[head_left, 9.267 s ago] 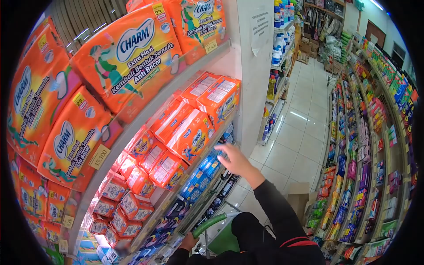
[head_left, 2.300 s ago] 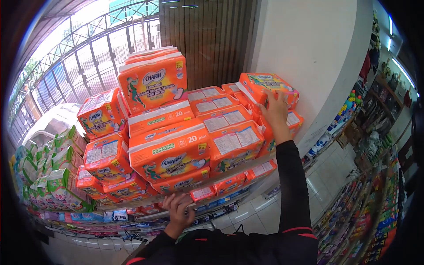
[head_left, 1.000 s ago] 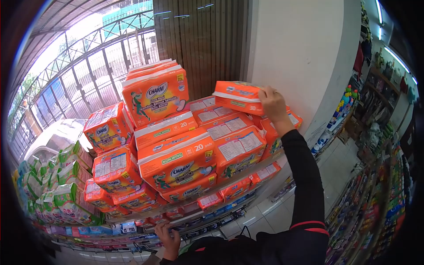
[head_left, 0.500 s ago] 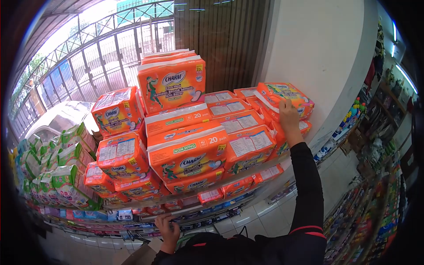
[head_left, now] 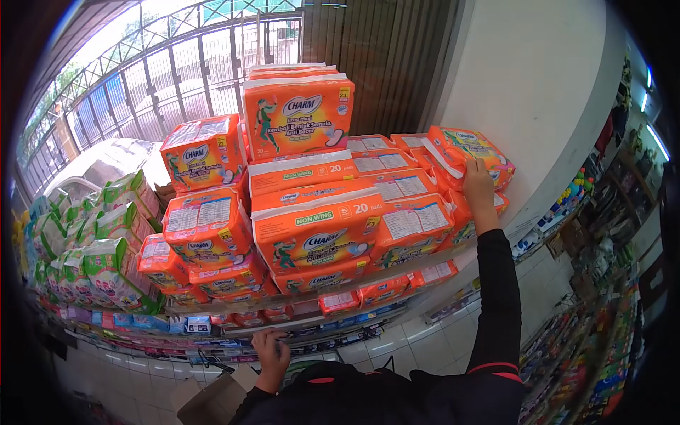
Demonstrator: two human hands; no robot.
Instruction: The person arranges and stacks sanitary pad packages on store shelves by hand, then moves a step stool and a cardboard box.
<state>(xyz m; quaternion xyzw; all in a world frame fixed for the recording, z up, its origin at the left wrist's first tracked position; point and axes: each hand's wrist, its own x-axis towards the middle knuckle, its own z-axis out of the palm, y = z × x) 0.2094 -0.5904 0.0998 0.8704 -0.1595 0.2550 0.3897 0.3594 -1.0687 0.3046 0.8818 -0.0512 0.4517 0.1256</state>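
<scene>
At the right end of the shelf top, an orange CHARM pack [head_left: 473, 150] lies tilted on other orange packs, its printed front facing upward. My right hand [head_left: 479, 185] grips its near edge with bent fingers. Low in the view, my left hand [head_left: 271, 354] hangs in front of the shelf, fingers loosely curled and partly apart, with nothing visible in it. Between them are stacked NON WING packs [head_left: 315, 216], and an upright CHARM pack [head_left: 301, 117] stands behind these.
Green-and-white packs [head_left: 106, 273] fill the shelf's left part. A white pillar [head_left: 524, 92] rises beside the right end. An open cardboard box [head_left: 212, 400] is at the bottom left. Stocked shelves [head_left: 588, 361] line the right side.
Earlier my right hand was beside lower shelves; now it is at the shelf top. Since one second ago, the held pack has turned from side-on to front-up. The view has shifted slightly.
</scene>
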